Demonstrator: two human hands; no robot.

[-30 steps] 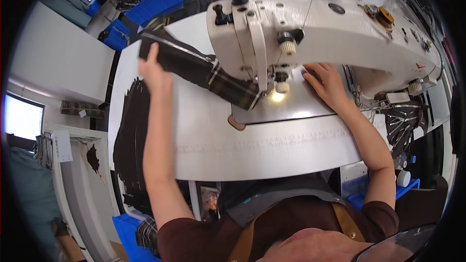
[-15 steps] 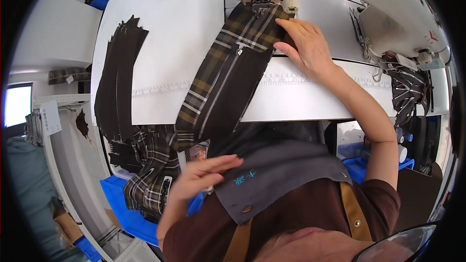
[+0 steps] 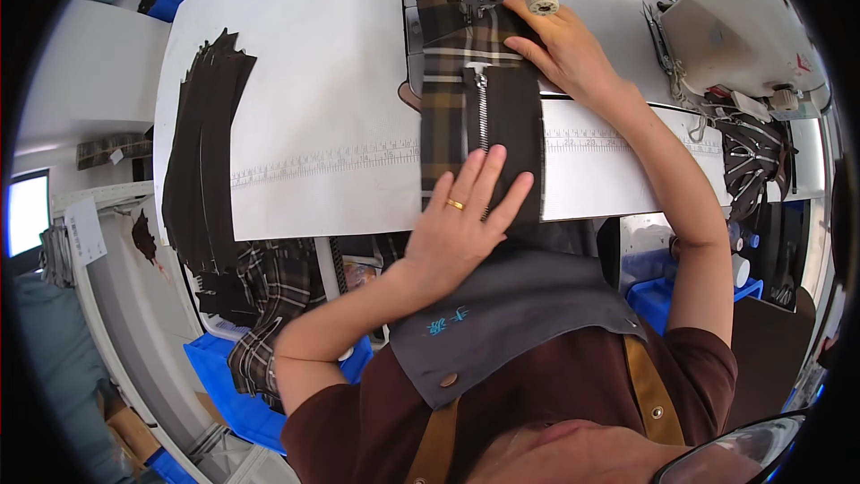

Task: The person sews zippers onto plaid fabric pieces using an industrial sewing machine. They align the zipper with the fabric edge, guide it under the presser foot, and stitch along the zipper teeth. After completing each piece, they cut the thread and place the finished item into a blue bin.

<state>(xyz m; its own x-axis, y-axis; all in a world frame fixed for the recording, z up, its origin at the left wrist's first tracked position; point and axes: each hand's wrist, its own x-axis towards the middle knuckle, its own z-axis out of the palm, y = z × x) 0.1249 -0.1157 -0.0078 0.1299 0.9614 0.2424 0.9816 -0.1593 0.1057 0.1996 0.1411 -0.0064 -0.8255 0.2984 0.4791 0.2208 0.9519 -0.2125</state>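
Observation:
A plaid fabric piece (image 3: 442,116) with a dark facing and a metal zipper (image 3: 484,108) runs straight from the sewing machine's presser foot (image 3: 481,5) to the table's front edge. My left hand (image 3: 466,215) rests flat on its near part, fingers spread over the zipper's lower stretch; a ring is on one finger. Beside the presser foot, my right hand (image 3: 564,49) touches the fabric's right edge with fingers stretched and thumb apart. Its fingertips are partly hidden behind the machine's round knob (image 3: 541,0).
Dark fabric strips (image 3: 202,152) lie stacked at the table's left. Plaid pieces (image 3: 273,305) hang over a blue bin (image 3: 233,394) below. Several zippers (image 3: 752,157) hang at the right edge. Tweezers (image 3: 658,40) lie by the machine body, and a ruler strip (image 3: 322,161) crosses the table.
My left hand has come up from near my apron onto the fabric. The fabric has swung from a slant to nearly straight, its near end moving right. My right hand stays by the presser foot.

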